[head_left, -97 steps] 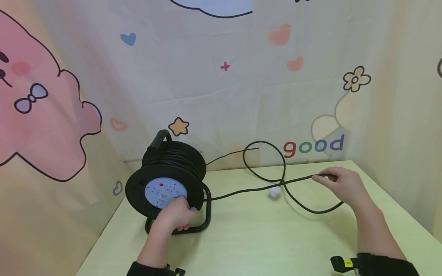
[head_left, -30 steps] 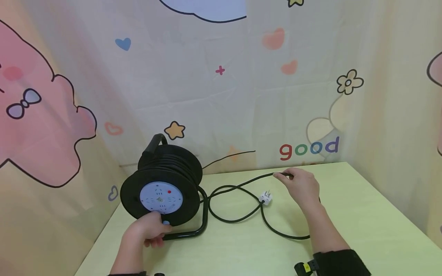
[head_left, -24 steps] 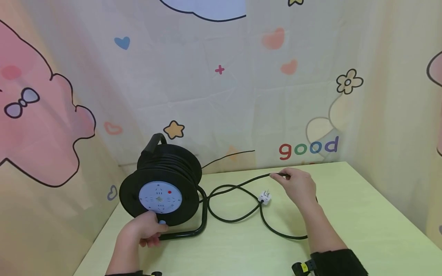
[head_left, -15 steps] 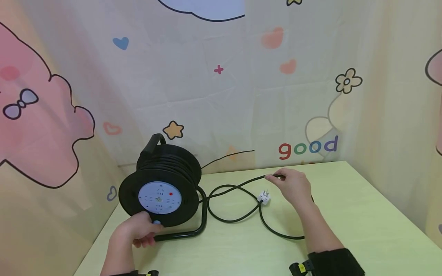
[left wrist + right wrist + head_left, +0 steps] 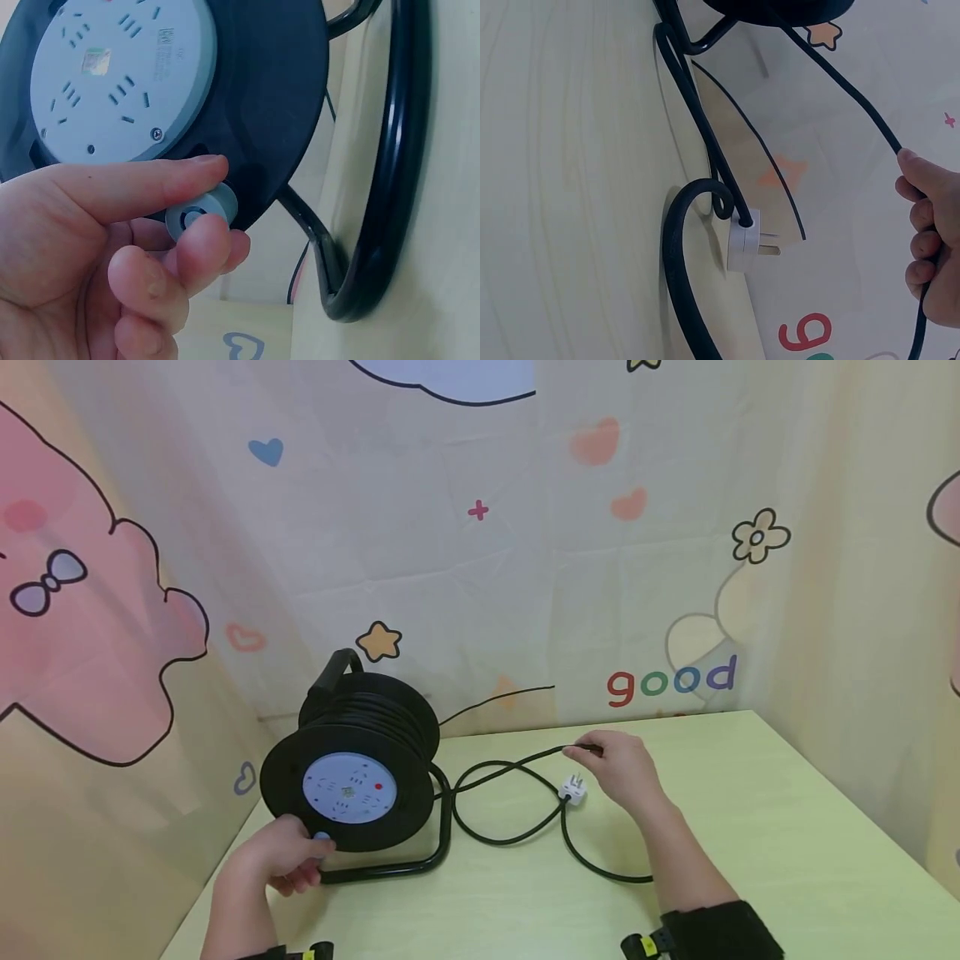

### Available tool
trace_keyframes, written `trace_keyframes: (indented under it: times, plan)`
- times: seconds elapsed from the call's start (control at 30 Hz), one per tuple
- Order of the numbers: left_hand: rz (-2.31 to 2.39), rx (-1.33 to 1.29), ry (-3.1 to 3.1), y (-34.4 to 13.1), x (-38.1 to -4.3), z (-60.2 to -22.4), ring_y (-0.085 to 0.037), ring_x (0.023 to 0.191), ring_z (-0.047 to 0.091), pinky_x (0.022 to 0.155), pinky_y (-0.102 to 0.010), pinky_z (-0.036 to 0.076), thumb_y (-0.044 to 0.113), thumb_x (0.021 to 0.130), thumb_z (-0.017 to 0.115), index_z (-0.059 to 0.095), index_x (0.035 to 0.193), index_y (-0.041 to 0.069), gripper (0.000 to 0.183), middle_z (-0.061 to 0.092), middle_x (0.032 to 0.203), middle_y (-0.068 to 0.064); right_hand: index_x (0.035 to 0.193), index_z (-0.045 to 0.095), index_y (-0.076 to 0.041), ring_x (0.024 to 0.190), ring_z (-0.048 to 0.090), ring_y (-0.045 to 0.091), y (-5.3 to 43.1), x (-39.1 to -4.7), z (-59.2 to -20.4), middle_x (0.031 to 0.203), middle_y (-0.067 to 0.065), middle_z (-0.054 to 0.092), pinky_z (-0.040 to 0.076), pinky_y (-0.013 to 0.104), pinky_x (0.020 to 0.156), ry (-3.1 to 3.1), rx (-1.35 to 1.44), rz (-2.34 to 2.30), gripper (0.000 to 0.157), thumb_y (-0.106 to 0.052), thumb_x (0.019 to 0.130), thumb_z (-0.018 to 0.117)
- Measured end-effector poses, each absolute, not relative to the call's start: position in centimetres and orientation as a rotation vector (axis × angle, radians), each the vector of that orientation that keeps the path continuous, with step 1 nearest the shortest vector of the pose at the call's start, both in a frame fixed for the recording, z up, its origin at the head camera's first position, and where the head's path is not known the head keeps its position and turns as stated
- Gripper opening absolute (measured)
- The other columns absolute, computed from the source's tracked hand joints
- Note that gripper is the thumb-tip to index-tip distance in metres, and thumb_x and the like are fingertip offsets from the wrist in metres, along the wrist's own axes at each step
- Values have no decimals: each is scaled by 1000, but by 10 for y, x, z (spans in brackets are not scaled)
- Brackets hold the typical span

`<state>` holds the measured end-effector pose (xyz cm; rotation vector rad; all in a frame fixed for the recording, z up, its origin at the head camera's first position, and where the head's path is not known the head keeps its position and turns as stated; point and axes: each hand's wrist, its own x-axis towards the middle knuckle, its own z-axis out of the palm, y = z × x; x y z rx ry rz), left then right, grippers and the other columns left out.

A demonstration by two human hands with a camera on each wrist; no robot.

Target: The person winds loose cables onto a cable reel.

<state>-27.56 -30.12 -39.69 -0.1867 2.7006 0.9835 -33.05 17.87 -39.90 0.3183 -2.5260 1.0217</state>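
Note:
On the left of the table stands a black cable reel (image 5: pixel 405 822) with a pale blue socket panel (image 5: pixel 349 787) on its front face. My left hand (image 5: pixel 273 853) pinches the small pale crank knob (image 5: pixel 223 201) at the lower edge of that face, between thumb and fingers. My right hand (image 5: pixel 618 770) grips the black cable (image 5: pixel 513 766), which runs up from the reel to its fingers. In the right wrist view the fingers curl round it. A loose loop of cable lies between reel and right hand, by the white plug (image 5: pixel 742 244), whose pins are exposed.
The reel's tubular stand (image 5: pixel 397 870) rests on the pale table (image 5: pixel 480 906). A printed curtain (image 5: pixel 450 560) hangs behind, close to the table's back edge (image 5: pixel 712 714). A thin dark line (image 5: pixel 495 698) shows against it, right of the reel.
The reel face has turned clockwise, my left hand moving leftward with the knob. My right hand has moved left along with the cable. The raised cable loop has sunk toward the table.

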Motion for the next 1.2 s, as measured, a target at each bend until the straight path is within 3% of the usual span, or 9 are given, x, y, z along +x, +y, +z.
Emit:
trace_keyframes:
  times: [0.63, 0.8, 1.2]
  plan:
    - [1089, -183, 2777, -322, -272, -385, -21, 54, 61, 54, -35, 54, 20, 97, 65, 65, 77, -2, 30, 65, 65, -10, 96, 77, -12, 77, 59, 17, 146, -332, -401, 86, -1, 70, 50, 35, 71, -2546, 408, 1155, 13, -24, 95, 74]
    - [1080, -195, 2825, -328, -272, -381, -21, 56, 63, 57, -36, 55, 22, 97, 65, 66, 79, -3, 31, 65, 65, -9, 97, 77, -12, 81, 62, 16, 138, -332, -401, 89, -2, 71, 52, 38, 76, -2530, 463, 1162, 10, -20, 95, 74]
    - [1142, -228, 2942, -331, -266, -365, -23, 55, 62, 55, -34, 52, 26, 97, 64, 67, 70, -2, 39, 64, 59, -7, 99, 77, -10, 84, 60, 16, 116, -330, -404, 93, -4, 71, 51, 38, 77, -2519, 529, 1143, 10, -17, 97, 71]
